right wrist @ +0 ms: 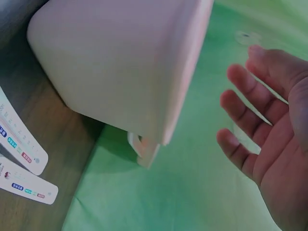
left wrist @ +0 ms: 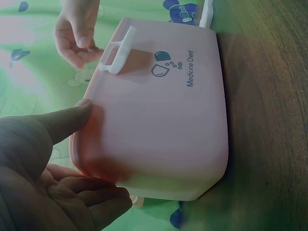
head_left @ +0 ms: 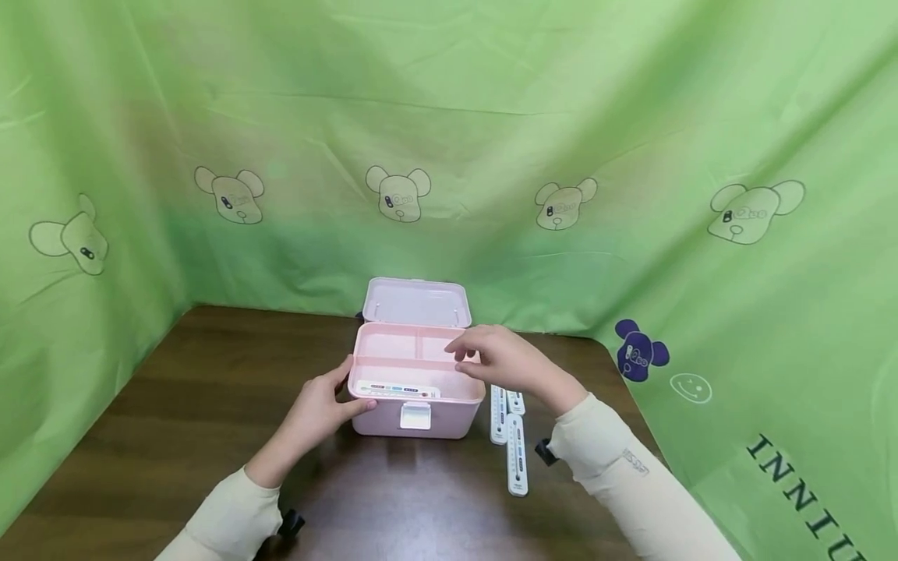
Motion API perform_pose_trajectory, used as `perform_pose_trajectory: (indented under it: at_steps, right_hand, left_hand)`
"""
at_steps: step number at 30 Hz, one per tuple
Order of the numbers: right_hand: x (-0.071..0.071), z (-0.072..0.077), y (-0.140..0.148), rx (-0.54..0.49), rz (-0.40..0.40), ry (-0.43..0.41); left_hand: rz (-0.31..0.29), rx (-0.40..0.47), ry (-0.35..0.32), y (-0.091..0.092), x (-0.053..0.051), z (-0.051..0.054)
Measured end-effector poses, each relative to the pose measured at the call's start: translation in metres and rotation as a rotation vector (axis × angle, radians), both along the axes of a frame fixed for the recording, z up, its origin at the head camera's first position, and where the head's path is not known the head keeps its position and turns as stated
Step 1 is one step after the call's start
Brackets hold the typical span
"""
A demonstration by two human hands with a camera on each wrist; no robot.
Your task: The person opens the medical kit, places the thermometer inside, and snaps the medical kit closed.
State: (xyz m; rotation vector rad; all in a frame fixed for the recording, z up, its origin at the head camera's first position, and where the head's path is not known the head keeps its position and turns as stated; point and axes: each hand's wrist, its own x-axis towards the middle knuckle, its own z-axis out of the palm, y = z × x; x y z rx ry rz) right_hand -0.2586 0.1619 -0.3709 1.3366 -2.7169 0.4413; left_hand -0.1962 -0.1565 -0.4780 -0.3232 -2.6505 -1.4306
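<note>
A pink medicine chest (head_left: 375,421) stands on the table with its lid (head_left: 417,302) raised at the back. Its divided upper tray shows, and a white strip thermometer (head_left: 397,389) lies in the long front compartment. My left hand (head_left: 316,409) holds the box at its front left corner, thumb on the front rim and fingers along the left side. Over the right part of the tray hovers my right hand (head_left: 501,358), fingers loosely bent with nothing between them. Right of the box lie more thermometers (head_left: 517,460), one of them partly covered.
A white latch (head_left: 415,416) hangs on the box's front. The dark wooden table (head_left: 210,389) meets a green printed curtain (head_left: 302,257) behind and at both sides. In the right wrist view two thermometers (right wrist: 29,185) lie close beside the box.
</note>
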Motion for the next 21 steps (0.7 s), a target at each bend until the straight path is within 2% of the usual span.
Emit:
perform_pose_trajectory:
  at_steps: [7,11,15,21]
  right_hand:
    - [0.019,0.005,0.025,-0.181,-0.072,0.148]
    - [0.03,0.003,0.039,-0.24,-0.133,0.205]
    - [0.043,-0.003,0.051,-0.259,-0.197,0.236]
    - [0.061,-0.017,0.068,-0.316,-0.266,0.266]
  left_hand:
    - [-0.009,0.005,0.002,0.0,0.001,-0.002]
    - [-0.006,0.01,0.01,0.0,0.003,-0.003]
    - [0.012,0.008,0.029,0.001,0.004,-0.002]
    - [0.011,0.0,0.017,0.002,0.005,-0.004]
